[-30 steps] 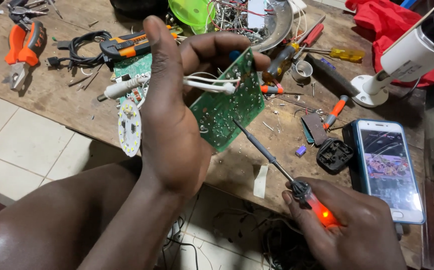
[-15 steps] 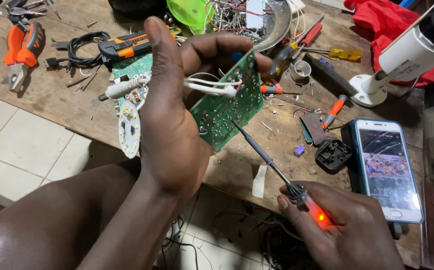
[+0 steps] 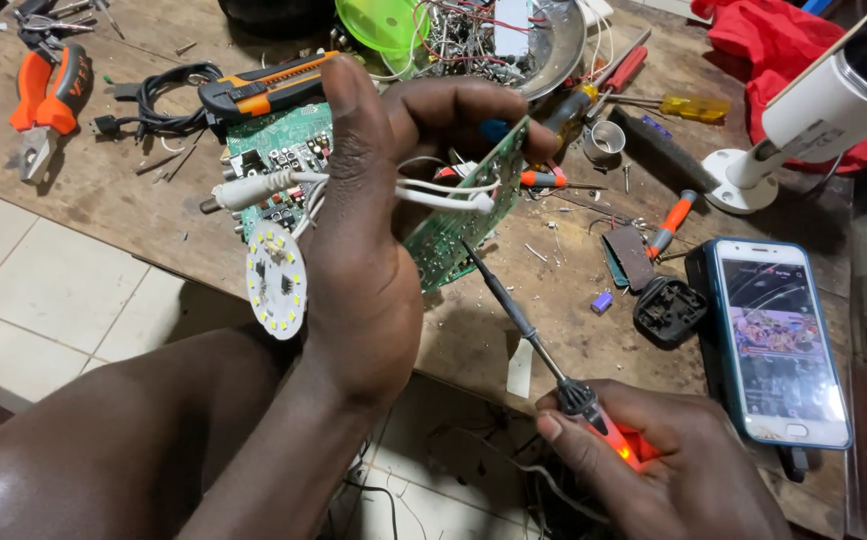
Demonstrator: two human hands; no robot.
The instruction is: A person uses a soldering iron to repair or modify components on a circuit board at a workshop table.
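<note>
left hand: bare, no glove | right hand: bare | forearms unsleeved

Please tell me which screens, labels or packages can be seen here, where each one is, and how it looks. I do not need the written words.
Smartphone: flat on the wooden table, right of the right hand; upright rectangle, light blue frame, screen lit with a colourful picture.
Paper slip: on the table edge under the soldering iron; small pale strip, print not readable.
No packages or signs are in view.
</note>
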